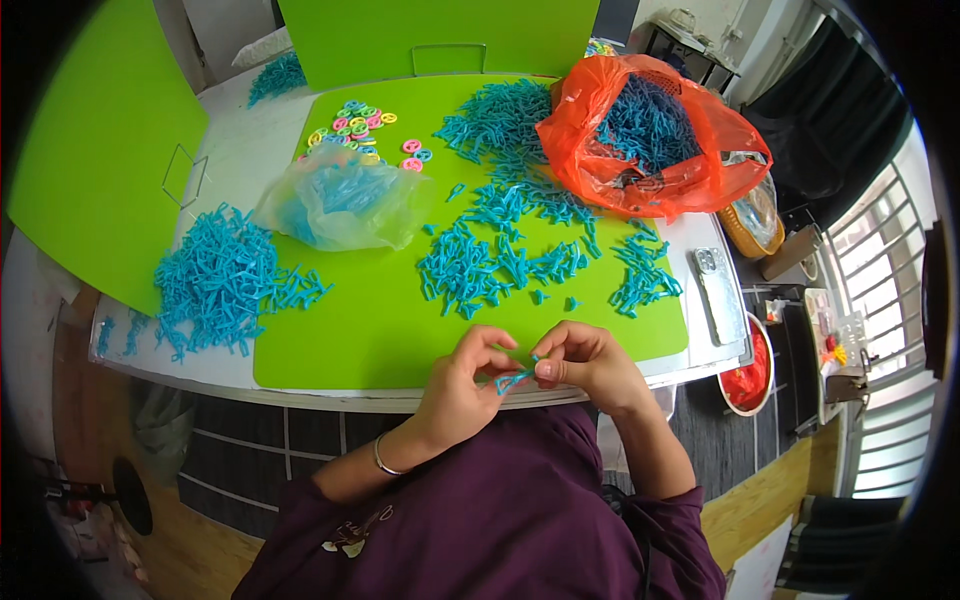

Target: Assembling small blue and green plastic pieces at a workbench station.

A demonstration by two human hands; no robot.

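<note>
Near the table's front edge, my left hand [463, 388] pinches a small blue forked plastic piece [511, 381]. Close beside it on the right, my right hand [597, 368] has thumb and forefinger pressed together at the piece's other end, where a bit of blue shows between the fingertips. Whether this is one part or two joined ones is too small to tell. Just beyond my hands, loose blue plastic pieces [458, 268] lie scattered on the green mat [370, 345]. A large heap of forked blue pieces [215, 278] is piled at the left.
A red plastic bag [590, 165] full of darker blue pieces stands at the back right. Left of it sit a translucent bag [345, 205] and pastel plastic rings [352, 122]. A phone [712, 295] lies at the right edge. Green boards [430, 35] with wire handles stand behind.
</note>
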